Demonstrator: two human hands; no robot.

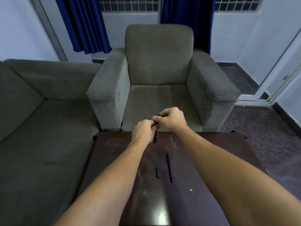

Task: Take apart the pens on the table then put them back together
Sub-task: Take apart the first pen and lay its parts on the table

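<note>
Glossy, scuffed dark wood table [211,160]; matt grey cloth armchair [158,62]; smooth dark plastic pen [169,168].

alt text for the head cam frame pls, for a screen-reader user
Two bare hands, left hand and right hand, hold a dark pen between them above the far edge of a dark wooden table. On the table lie a long pen piece and, left of it, a short pen piece. A grey armchair stands beyond.
</note>
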